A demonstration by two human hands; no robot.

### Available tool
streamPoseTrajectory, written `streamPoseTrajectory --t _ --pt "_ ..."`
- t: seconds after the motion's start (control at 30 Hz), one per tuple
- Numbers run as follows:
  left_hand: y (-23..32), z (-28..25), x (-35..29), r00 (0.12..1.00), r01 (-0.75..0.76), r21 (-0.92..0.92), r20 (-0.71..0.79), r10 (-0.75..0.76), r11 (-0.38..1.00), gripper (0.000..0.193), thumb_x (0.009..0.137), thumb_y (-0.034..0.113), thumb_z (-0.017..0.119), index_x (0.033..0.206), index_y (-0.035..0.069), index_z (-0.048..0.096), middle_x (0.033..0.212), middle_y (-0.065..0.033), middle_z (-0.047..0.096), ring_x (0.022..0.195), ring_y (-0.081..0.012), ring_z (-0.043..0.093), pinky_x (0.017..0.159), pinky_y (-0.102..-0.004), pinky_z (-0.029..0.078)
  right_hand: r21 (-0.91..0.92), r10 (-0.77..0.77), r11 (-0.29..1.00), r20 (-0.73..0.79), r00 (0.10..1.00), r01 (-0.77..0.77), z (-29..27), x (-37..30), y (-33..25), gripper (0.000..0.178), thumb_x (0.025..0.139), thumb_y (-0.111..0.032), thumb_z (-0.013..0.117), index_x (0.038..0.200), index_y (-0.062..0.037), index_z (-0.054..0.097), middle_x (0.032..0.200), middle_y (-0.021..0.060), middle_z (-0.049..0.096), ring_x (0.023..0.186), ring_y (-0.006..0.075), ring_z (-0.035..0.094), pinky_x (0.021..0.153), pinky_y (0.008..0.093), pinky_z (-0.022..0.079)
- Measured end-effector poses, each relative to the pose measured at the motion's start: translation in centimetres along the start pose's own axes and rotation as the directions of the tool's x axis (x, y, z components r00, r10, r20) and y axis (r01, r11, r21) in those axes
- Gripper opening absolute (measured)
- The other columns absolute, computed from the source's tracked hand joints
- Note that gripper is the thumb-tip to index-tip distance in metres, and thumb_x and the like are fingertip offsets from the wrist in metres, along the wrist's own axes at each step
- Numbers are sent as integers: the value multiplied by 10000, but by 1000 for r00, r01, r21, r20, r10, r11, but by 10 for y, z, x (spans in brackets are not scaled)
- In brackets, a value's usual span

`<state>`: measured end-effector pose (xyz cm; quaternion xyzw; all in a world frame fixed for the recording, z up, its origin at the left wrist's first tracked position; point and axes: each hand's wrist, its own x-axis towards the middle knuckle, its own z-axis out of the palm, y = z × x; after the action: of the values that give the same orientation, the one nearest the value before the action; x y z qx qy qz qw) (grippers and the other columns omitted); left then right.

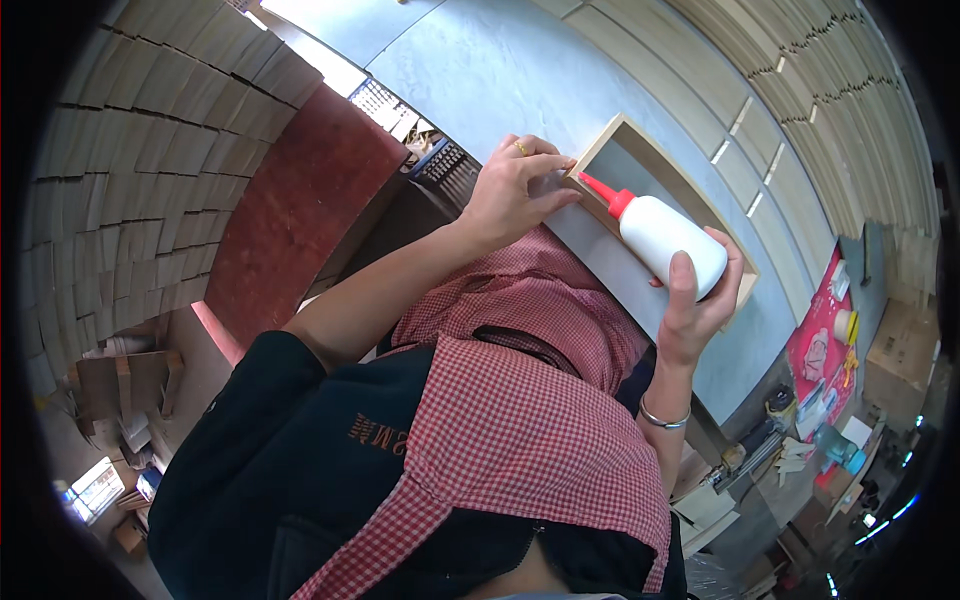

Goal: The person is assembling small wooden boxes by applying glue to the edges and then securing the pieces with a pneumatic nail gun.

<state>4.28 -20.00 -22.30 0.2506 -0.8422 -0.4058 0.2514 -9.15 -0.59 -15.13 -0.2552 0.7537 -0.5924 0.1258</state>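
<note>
Bottle: the white bottle (665,240) is lying tilted between your hands, its body in the right one, its red nozzle (605,190) pointing toward the left one.
Right hand: your right hand (708,290) is closing around the lower end of the bottle, thumb on the near side, fingers wrapping the far side.
Left hand: your left hand (520,188) is hovering its thumb and forefinger at the frame's corner, the tips standing apart; whether they are pinching the wood, you cannot tell from this view.
Frame: the wooden frame (680,172) is resting on the grey table (480,75), partly behind the bottle.
Nozzle tip: it is ending just beside that corner; contact is not showing clearly.
</note>
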Motion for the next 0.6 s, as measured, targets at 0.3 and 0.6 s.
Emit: streamPoseTrajectory --t 0.3,0.6 --pt "2 0 1 999 37 -63 -5 -37 997 301 812 82 837 1106 61 776 1092 -56 646 969 -175 530 801 -274 508 -44 -11 999 -9 1000 11 6 10 -2 546 847 -321 720 1273 -56 504 1169 164 568 995 352 656 591 292 606" --pt "-2 2 0 1000 9 -67 -20 -10 998 306 803 56 832 1103 55 773 1085 -59 654 971 -182 536 806 -286 514 -102 -123 988 -73 990 115 13 33 6 498 880 -308 724 1244 -44 510 1128 157 591 929 297 663 577 294 602"
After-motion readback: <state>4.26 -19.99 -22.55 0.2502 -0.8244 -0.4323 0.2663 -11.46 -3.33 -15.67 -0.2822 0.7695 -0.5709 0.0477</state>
